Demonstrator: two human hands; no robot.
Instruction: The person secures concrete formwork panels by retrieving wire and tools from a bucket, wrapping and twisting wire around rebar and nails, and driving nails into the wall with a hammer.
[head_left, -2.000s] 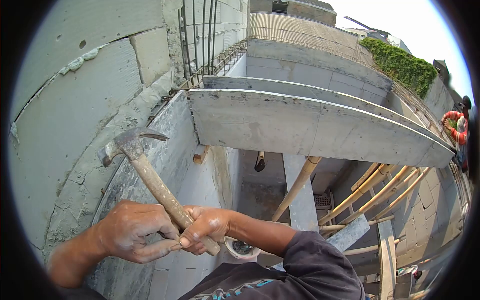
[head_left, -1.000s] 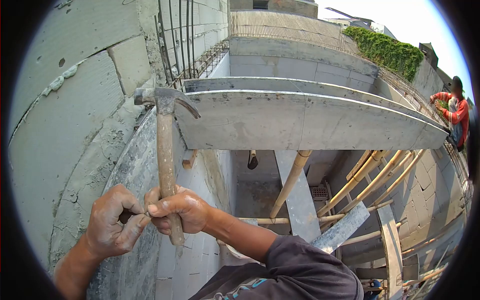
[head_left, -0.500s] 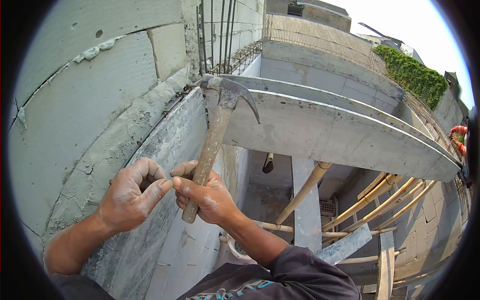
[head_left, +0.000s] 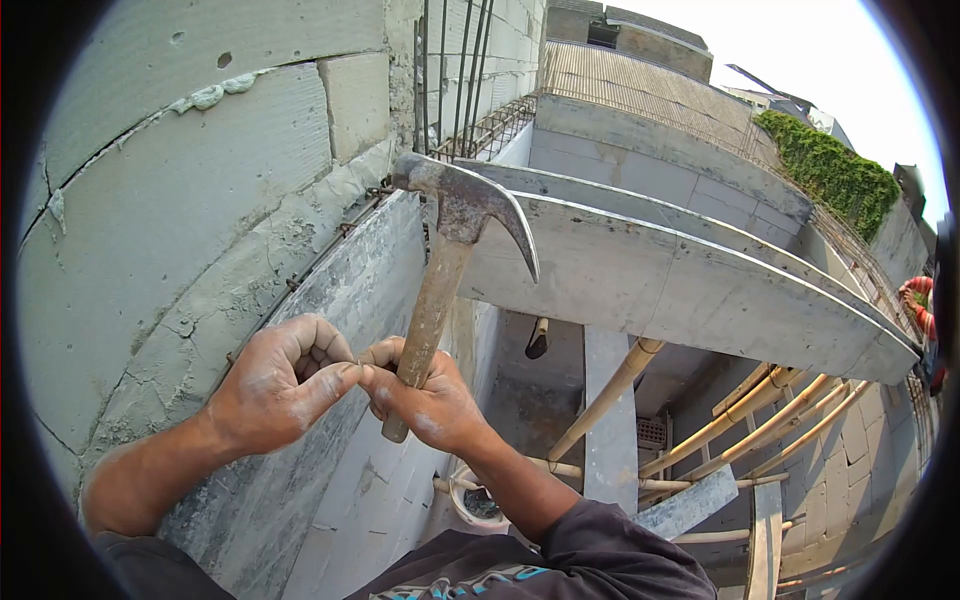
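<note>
A claw hammer (head_left: 436, 295) with a worn wooden handle stands nearly upright, its rusty head at the top and the claw curving to the right. My right hand (head_left: 432, 405) is wrapped round the lower handle, with thumb and forefinger reaching toward the other hand. Just beside it, my left hand (head_left: 280, 390) is closed in a pinch, fingertips meeting those of my right hand. Whatever thin piece lies between the fingertips is too small to name. Both hands are dusty and in front of a grey formwork board (head_left: 350, 270) along the wall.
A block wall (head_left: 200, 180) with rough mortar rises on the left, with rebar (head_left: 470, 80) beyond. Two long boards (head_left: 640, 260) form a beam mould across the gap. Bamboo poles (head_left: 610, 390) and a bucket (head_left: 470, 505) are below. Another person's striped sleeve (head_left: 922, 300) shows far right.
The hammer now appears larger and nearer, its head slightly further right. My fingertips have come together, and the view has shifted a little.
</note>
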